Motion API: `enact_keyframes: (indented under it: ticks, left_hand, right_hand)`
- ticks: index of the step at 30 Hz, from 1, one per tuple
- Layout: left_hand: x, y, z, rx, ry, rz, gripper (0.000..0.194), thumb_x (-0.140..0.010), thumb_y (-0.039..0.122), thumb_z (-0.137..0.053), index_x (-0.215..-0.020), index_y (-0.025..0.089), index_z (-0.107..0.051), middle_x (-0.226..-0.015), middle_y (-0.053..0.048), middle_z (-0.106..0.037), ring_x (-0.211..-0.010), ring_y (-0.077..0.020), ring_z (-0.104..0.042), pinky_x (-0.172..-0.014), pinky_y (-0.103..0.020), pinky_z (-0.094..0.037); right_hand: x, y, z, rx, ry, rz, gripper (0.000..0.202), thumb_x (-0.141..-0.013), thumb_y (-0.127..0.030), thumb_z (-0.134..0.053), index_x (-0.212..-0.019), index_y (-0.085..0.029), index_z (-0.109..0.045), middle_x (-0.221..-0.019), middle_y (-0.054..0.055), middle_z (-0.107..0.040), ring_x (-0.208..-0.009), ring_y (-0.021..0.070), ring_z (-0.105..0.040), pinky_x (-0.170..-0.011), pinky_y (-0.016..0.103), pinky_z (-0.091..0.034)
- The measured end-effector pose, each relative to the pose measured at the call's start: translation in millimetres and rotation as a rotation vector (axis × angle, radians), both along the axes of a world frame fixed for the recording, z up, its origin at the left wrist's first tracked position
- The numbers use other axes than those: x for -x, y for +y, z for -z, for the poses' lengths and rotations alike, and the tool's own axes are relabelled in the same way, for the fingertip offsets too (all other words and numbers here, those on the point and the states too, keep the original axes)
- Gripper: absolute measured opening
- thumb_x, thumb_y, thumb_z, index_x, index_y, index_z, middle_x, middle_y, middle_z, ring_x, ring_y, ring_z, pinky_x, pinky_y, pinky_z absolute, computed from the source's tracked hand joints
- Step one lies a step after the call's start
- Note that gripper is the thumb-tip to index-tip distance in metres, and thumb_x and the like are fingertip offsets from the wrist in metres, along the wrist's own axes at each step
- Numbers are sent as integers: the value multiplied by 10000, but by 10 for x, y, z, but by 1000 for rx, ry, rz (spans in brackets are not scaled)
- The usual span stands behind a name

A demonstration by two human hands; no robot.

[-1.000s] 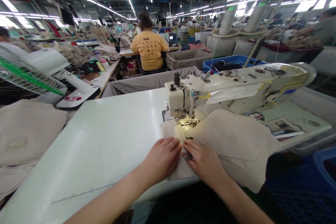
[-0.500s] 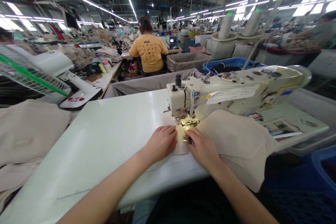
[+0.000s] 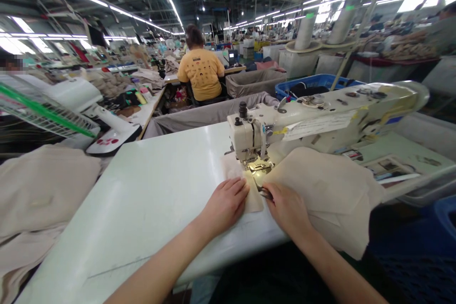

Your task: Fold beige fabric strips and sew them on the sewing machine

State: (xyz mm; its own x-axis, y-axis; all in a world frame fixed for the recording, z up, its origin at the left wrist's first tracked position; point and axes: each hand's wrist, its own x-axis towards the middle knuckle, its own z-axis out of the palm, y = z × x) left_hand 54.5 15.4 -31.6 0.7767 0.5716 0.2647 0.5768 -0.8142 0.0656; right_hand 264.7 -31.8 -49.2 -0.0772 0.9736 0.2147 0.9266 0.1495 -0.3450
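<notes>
A small beige fabric piece [image 3: 254,199] lies under the needle area of a white sewing machine [image 3: 245,135]. My left hand [image 3: 228,199] rests palm down on its left part, fingers together and pressing the cloth. To the right, my right hand [image 3: 287,204] is closed around a small metal tool [image 3: 262,192], whose tip points at the cloth just in front of the presser foot; the tool looks like snips. A large beige cloth [image 3: 327,185] spreads beside the right hand and hangs over the table's front edge.
The pale green table [image 3: 171,180] extends leftward. Beige fabric [image 3: 46,190] is piled at left, near a white fan [image 3: 74,99]. Beyond the table are a grey cloth-lined bin [image 3: 199,116], a blue crate [image 3: 320,80] and a seated person in yellow [image 3: 202,71]. Thread cones [image 3: 304,32] stand behind the machine.
The view has shifted slightly. My right hand has drawn a little back to the right with the tool, whose blades now show more clearly. My left hand stays on the cloth.
</notes>
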Motion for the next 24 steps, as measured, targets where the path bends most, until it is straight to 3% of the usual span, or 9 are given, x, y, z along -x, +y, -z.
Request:
enact_keyframes:
  ticks: [14, 20, 24]
  left_hand:
    - [88, 20, 62, -35, 31, -24, 334, -996, 186, -466, -1304, 117, -574, -1392, -153, -582, -1282, -299, -560, -1055, -486, -517]
    - [309, -315, -150, 12, 91, -106, 370, -983, 271, -514, -1337, 166, -549, -1414, -151, -553, -1301, -316, -527, -1072, -534, -476]
    - [262, -557, -281, 129, 216, -139, 388, -952, 309, -557, -1322, 192, -537, -1241, -131, -618, -1021, -281, -636, -802, -427, -597]
  right_hand:
    - [17, 4, 22, -19, 9, 13, 205, -928, -83, -585, -1057, -214, -675, -1010, 50, -745, -870, 222, -707, -720, 285, -484]
    - [-20, 4, 59, -60, 8, -2, 212, -913, -96, -580, -1056, -218, -678, -994, 49, -755, -835, 219, -714, -695, 282, -496]
    - [-22, -5, 85, -89, 18, -10, 223, -894, -103, -583, -1057, -217, -685, -999, 52, -758, -817, 224, -719, -681, 288, -509]
